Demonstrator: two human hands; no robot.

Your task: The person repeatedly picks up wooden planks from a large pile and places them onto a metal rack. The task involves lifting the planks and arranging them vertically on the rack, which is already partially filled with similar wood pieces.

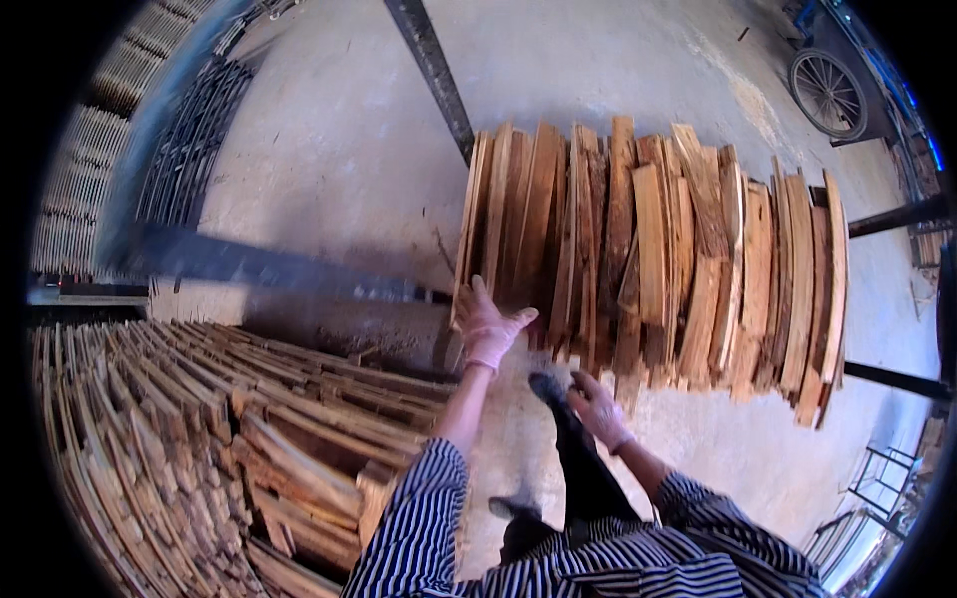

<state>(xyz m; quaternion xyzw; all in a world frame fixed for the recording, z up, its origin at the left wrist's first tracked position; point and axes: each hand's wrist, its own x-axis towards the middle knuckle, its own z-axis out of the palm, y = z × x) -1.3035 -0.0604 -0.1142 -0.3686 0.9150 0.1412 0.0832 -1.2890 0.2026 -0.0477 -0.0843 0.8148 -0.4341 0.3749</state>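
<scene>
A long row of rough wooden planks (653,264) with bark edges stands packed side by side in front of me, between dark metal posts. My left hand (488,327), in a thin pale glove, is at the row's near left end. Its fingers are spread, the fingertips over the outermost plank (476,214); whether they touch it I cannot tell. My right hand (598,411), also gloved, hangs just short of the planks' near ends, fingers loosely bent and apart. Nothing shows in either hand.
A large stack of thin wooden strips (150,448) fills the lower left. Dark metal posts (436,75) and a blurred dark beam (249,259) border the row's left side. A spoked wheel (827,94) stands at the far right, a metal frame (883,478) at the near right.
</scene>
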